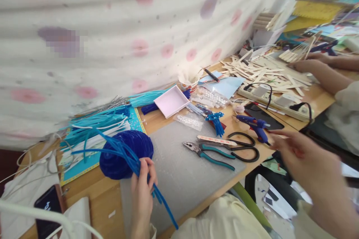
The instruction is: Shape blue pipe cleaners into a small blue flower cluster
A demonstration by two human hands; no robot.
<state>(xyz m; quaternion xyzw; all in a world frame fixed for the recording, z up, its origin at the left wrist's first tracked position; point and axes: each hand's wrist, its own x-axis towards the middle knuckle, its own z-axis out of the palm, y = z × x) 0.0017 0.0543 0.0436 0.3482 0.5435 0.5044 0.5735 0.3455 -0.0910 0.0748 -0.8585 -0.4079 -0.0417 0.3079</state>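
A bunch of bright blue pipe cleaners (131, 157) is gripped in my left hand (144, 185), fingers closed around it. Its long ends fan out up and left, across a dark blue rounded bundle with a fuzzy, ridged surface (114, 164). My right hand (305, 160) is at the table's right front edge, smeared by motion. Its fingertips are close to a blue glue gun (256, 125); whether they hold anything is unclear. Between the hands, pliers with teal handles (209, 153) and black-handled scissors (244, 153) lie on a grey mat (171, 183).
Turquoise and white pipe cleaners (95, 130) lie at the left, near a phone (47, 209). A shallow white box (171, 101), bagged beads (189, 121) and a power strip (275, 101) are farther back. Another person's hands (305, 65) are by wooden sticks (263, 74).
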